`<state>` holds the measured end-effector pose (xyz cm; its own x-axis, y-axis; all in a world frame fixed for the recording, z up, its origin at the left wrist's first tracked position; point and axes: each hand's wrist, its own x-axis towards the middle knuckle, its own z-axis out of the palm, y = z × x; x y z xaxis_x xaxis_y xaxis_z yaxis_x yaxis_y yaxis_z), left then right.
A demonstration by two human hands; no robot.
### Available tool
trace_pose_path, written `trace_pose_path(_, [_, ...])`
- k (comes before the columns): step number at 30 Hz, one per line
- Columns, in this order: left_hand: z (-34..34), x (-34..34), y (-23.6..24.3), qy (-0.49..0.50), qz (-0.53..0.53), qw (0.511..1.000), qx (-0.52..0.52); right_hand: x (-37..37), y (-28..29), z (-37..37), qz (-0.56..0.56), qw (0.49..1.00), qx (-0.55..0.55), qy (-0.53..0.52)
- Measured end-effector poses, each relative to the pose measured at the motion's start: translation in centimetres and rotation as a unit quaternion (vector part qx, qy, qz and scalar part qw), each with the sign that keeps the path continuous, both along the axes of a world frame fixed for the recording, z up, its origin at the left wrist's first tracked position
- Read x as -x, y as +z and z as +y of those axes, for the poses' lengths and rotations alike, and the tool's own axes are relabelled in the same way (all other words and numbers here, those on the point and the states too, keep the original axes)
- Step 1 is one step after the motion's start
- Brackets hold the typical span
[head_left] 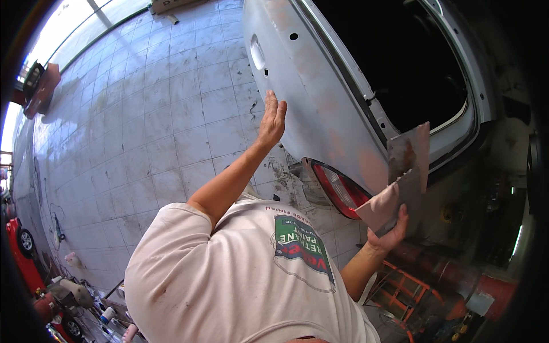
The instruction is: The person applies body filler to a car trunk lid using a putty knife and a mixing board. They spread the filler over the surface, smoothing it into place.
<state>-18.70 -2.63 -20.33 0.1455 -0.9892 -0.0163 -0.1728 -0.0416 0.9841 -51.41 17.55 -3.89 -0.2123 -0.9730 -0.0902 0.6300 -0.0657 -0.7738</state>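
Note:
My left hand [273,121] is raised with its fingers straight, beside the grey primed body [329,94] of a car. Whether the fingertips touch the panel, I cannot tell. My right hand [392,230] grips a flat plate [393,199] spread with smooth pinkish paste, which looks like body filler. A second flat plate [409,151] with dark smears sticks up behind it and overlaps it; how both are held is partly hidden. Near the plates is the car's red and clear tail light [338,186]. Pinkish patches mark the primed panel around it.
The car's window opening [406,63] is dark. Light floor tiles [171,108] stretch off to the left, stained in places. An orange metal frame [400,291] and a red cylinder [489,291] stand at lower right. Tools and bottles [107,314] crowd the lower left, by a red vehicle [23,251].

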Motion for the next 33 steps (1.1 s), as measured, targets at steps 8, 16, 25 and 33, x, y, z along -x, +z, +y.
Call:
trace_pose_path(8, [-2.8,9.3,-1.8,0.096,-0.045,0.991,0.077,5.5,5.3,-0.4,0.039,0.996,0.07,0.049])
trace_pose_path(16, [-23.0,-2.0,-1.1,0.15,-0.027,0.982,0.109,8.2,6.7,-2.1,0.054,0.992,0.114,0.016])
trace_pose_path(25, [-33.5,-7.2,-5.0,0.146,-0.02,0.977,0.153,8.7,6.0,-5.5,0.043,0.996,0.019,-0.075])
trace_pose_path(33, [-17.1,0.7,1.4,0.141,-0.021,0.982,0.123,10.3,4.4,-9.2,0.007,0.995,0.053,0.084])
